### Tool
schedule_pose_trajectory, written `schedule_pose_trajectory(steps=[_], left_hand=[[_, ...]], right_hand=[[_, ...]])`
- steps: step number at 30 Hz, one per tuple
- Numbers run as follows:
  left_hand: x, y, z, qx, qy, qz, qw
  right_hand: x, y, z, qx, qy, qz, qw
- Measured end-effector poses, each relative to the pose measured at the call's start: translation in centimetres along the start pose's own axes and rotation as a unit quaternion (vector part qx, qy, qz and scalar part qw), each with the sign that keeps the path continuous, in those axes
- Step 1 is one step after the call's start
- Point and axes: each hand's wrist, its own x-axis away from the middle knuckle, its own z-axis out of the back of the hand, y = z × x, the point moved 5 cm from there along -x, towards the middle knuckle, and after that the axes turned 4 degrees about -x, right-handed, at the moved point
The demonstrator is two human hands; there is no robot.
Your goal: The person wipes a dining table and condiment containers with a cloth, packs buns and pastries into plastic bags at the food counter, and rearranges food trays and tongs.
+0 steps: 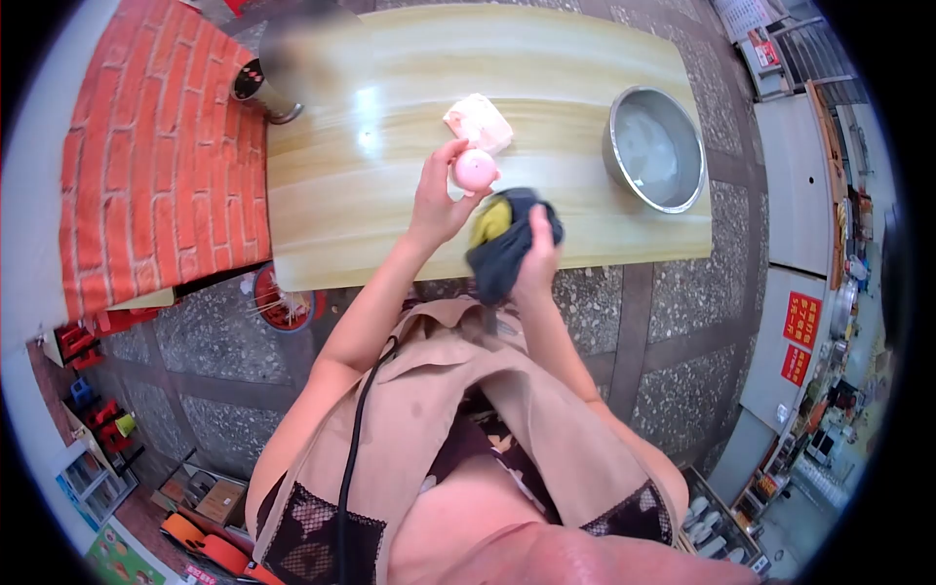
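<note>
My left hand is closed round a small, round pink container with little knobs on its side, held above the table. My right hand grips a dark cloth with a yellow-green patch, bunched up and slightly blurred. Just beyond the pink container lies a white and pink soft pack, which looks like tissues. Beneath all of these is the table, with a pale, wood-grained top.
A metal basin holding some cloudy liquid stands at the table's right end. On the left are a dark cylindrical holder and a brick-patterned surface. A bin with sticks in it sits on the floor below the table's left corner.
</note>
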Motion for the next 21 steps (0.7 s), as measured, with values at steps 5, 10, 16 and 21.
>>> schedule_pose_trajectory(steps=[5,10,16,21], left_hand=[[0.8,0.9,-6.0,-0.118,-0.1,-0.131,0.979],[0.8,-1.1,-10.9,-0.057,-0.14,-0.156,0.976],[0.2,-10.3,-19.4,0.036,-0.131,0.036,0.99],[-0.3,-14.0,-20.7,0.029,-0.139,0.044,0.989]], right_hand=[[-3.1,-4.2,-2.9,0.518,-0.075,0.361,0.772],[-12.2,-3.0,7.6,0.408,0.123,0.044,0.903],[-9.8,-3.3,15.9,0.019,0.175,-0.133,0.975],[-3.5,1.8,10.9,0.407,0.008,-0.047,0.912]])
